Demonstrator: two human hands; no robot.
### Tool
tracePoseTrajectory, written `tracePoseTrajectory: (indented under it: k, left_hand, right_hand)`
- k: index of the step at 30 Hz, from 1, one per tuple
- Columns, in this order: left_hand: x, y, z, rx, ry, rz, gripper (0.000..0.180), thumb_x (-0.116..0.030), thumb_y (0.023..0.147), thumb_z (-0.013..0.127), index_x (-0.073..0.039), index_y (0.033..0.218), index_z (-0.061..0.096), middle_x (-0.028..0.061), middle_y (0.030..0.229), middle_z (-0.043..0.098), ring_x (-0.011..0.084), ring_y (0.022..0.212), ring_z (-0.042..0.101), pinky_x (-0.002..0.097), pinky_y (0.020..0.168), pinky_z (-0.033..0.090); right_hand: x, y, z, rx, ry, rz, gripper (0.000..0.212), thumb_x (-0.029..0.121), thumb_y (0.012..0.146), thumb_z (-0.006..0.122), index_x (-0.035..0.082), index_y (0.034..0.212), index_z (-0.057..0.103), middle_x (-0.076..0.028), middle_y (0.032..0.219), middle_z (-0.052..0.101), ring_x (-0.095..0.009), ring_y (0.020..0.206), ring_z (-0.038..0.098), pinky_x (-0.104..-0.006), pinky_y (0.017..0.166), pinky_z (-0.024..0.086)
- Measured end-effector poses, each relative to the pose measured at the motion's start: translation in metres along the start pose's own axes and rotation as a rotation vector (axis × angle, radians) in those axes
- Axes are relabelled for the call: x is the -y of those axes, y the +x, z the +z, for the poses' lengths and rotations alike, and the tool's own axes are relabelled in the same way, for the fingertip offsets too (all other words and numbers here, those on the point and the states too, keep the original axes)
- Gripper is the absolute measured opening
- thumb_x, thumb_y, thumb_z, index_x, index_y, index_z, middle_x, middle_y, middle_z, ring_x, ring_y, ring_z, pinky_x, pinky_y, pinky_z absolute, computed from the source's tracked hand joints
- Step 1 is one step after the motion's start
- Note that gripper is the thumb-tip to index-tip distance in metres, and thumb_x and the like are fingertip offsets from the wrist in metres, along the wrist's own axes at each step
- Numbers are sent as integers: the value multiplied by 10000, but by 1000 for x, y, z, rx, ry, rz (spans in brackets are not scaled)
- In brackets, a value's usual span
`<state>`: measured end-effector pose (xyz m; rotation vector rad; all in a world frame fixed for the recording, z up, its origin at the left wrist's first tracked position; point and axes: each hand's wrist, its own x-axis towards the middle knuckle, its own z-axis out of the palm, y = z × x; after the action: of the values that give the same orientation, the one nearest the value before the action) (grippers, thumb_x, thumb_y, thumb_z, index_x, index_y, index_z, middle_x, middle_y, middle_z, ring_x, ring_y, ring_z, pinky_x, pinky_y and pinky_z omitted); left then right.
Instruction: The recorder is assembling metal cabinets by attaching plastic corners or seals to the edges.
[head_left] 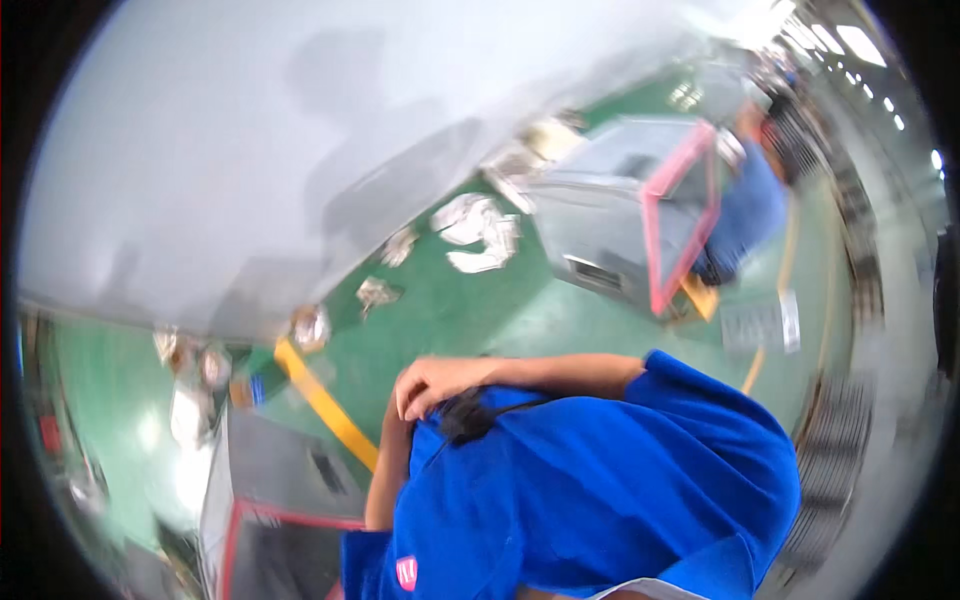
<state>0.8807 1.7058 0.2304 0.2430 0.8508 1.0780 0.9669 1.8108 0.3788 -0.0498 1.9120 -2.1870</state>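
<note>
My right hand (440,382) rests in front of my blue shirt (600,470), its arm bent across from the right. Its fingers are curled down against the upper end of my left forearm (388,470); whether anything is inside them is hidden. My left forearm rises from the lower left to meet it, and the fingers of that hand do not show. Just below the right hand, a black fuzzy-looking thing (467,415) lies against the shirt with a thin dark cord. I cannot make out what it is.
A large pale grey surface (220,150) fills the upper left. Grey cabinets with pink-red edges stand at right (610,210) and lower left (290,470). Crumpled whitish material (480,230) lies on the green floor (430,310). Someone in blue (750,210) is beyond the right cabinet.
</note>
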Motion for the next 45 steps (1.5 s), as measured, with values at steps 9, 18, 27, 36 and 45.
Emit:
tracePoseTrajectory:
  k: [9, 18, 27, 36, 45]
  left_hand:
    - [7, -34, -31, -76, 781, 42, 258, -219, 878, 469, -1, 848, 603, 48, 699, 580, 148, 614, 537, 290, 571, 417]
    - [38, -7, -55, 349, 1805, 627, 283, -215, 894, 475, 55, 859, 554, 101, 642, 540, 207, 571, 541, 321, 519, 408]
    - [19, -10, 32, -193, 473, 66, 453, -444, 933, 378, -51, 748, 508, 41, 527, 462, 164, 382, 429, 287, 350, 311]
    - [51, 12, 24, -156, 1243, 848, 257, -257, 925, 465, -36, 1038, 531, 66, 907, 592, 169, 734, 602, 242, 580, 476]
    - [37, 24, 31, -103, 624, 166, 233, -175, 899, 479, -29, 1078, 513, 82, 958, 588, 179, 810, 596, 267, 666, 481]
  right_hand:
    - [-67, -67, 30, -486, -355, -63, 254, 277, 734, 683, 26, 732, 645, -95, 707, 645, -205, 666, 611, -347, 584, 442]
    - [-96, -92, 54, -647, -412, 55, 243, 299, 716, 691, 63, 747, 643, -81, 736, 642, -223, 685, 611, -349, 589, 442]
    - [-104, -81, 53, -835, -858, -198, 290, 309, 676, 653, 45, 781, 594, -104, 792, 563, -280, 780, 576, -394, 629, 462]
    - [-97, -81, 47, -751, -1241, -52, 284, 287, 587, 623, 51, 739, 585, -98, 847, 539, -292, 896, 511, -423, 732, 430]
    - [-100, -85, 26, -681, -1131, -9, 191, 193, 607, 599, 43, 723, 584, -119, 755, 595, -321, 808, 573, -432, 703, 441]
